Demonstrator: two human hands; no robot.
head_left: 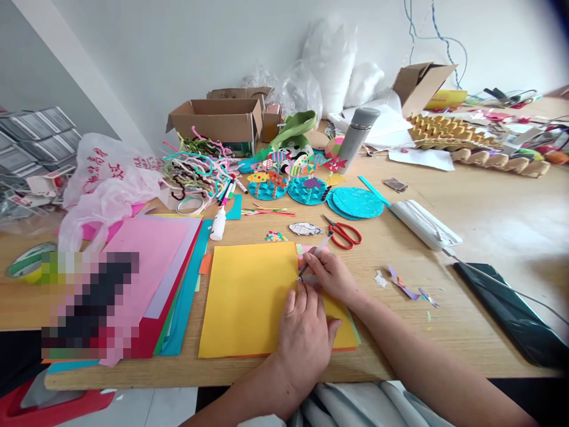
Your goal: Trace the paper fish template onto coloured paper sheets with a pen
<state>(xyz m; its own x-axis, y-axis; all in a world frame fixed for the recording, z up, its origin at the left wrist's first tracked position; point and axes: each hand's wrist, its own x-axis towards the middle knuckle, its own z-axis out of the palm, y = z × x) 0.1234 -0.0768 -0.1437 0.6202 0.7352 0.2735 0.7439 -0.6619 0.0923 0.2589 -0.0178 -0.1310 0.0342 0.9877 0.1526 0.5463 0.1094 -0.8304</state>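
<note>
A stack of yellow paper (249, 302) lies in front of me on the wooden table. My left hand (304, 329) rests flat on its right part, fingers stretched forward. My right hand (329, 274) grips a pen (316, 252), its tip down near the left fingertips, by a small pale piece mostly hidden under the hands. Just beyond are a white fish cutout with dark lines (305, 229), red-handled scissors (344, 233) and a little pile of coloured dots (276, 236).
Coloured sheets (151, 255) are stacked at left. Behind stand blue discs (355, 203), paper fish, pipe cleaners (200, 169), a glue bottle (218, 224), a grey bottle (358, 139) and a cardboard box (217, 121). A power strip (424, 224), phone (507, 314) and paper scraps (402, 283) lie right.
</note>
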